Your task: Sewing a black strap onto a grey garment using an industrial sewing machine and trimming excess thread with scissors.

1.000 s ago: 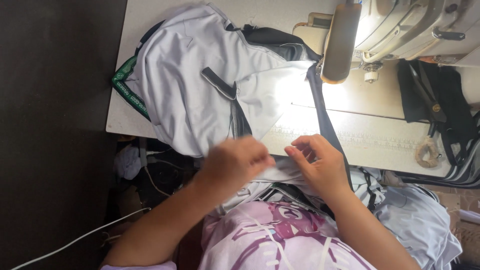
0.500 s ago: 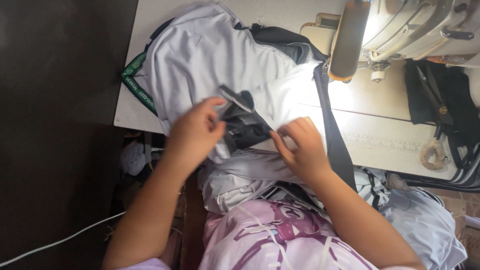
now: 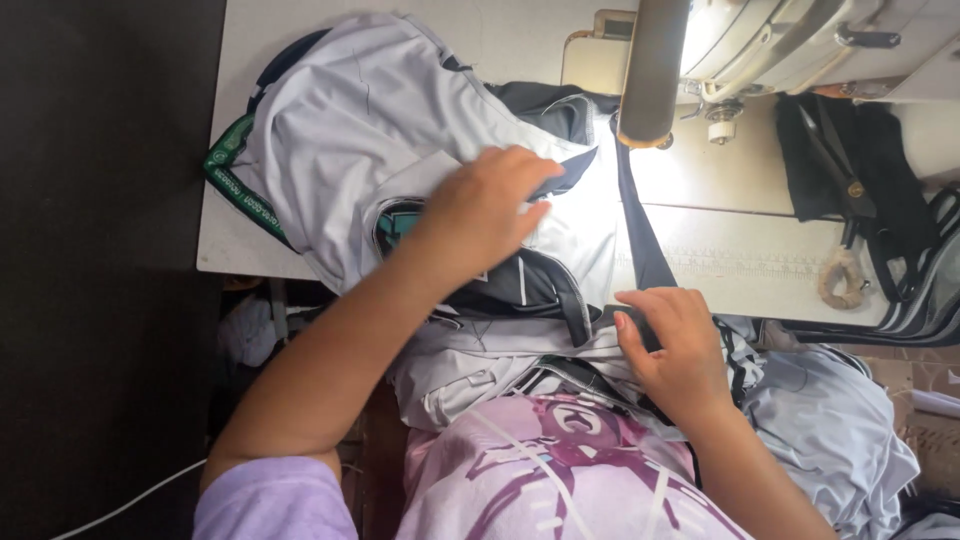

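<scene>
Arranging a grey garment (image 3: 400,130) beside the sewing machine (image 3: 740,50).
Left hand (image 3: 490,205) flat, fingers spread on fabric on the surface (image 3: 730,250); right hand (image 3: 670,340) pinching its black strap (image 3: 640,240) at the near edge.

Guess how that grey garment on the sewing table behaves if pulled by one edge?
Probably floppy: the grey garment lies creased and spills off the table edge. Likely light, bunching under the left hand. Its smooth sheen hints it may slide.

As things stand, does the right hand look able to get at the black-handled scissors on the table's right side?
Probably yes. The right hand rests on a black strap at the table edge; the black-handled scissors lie on dark cloth beyond, with bare white tabletop between them.
</scene>
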